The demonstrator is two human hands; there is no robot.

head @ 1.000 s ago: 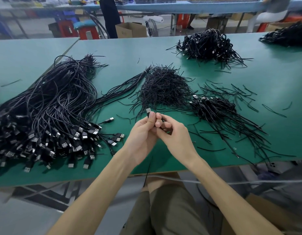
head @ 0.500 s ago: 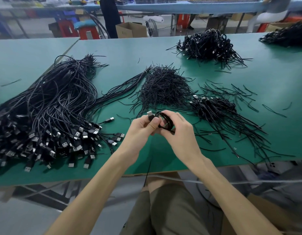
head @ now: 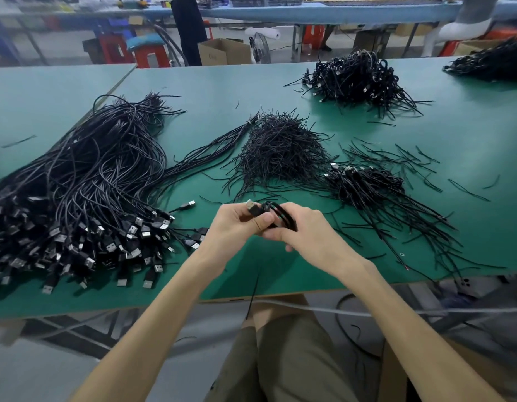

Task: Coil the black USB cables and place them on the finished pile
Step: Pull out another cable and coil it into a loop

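Both hands are raised just above the near edge of the green counter (head: 210, 91), lower centre of frame.

- Left hand (head: 237, 224): grip clamped on the black USB cable (head: 276, 211). The thumb pins it just behind the silver plug (head: 252, 206), which points up and to the left.
- Right hand (head: 306, 233): grip closed round the cable's loops, fingers curled beneath them. A few turns of coil show between the two hands.
- One loose tail (head: 252, 288) hangs below the hands, past the counter edge.

Elsewhere on the counter:

- Left of frame: a large bundle of uncoiled cables (head: 77, 184), plugs fanned toward the near edge.
- Centre: a heap of short black ties (head: 280, 152).
- Right of the hands, near but apart: a low pile of coiled cables (head: 367, 184), with stray ties scattered round it.
- Upper right: a second coiled pile (head: 355, 76), and a third (head: 492, 63) cut by the frame edge.

Behind the counter: a cardboard box (head: 222, 52) and red stools (head: 151, 55).
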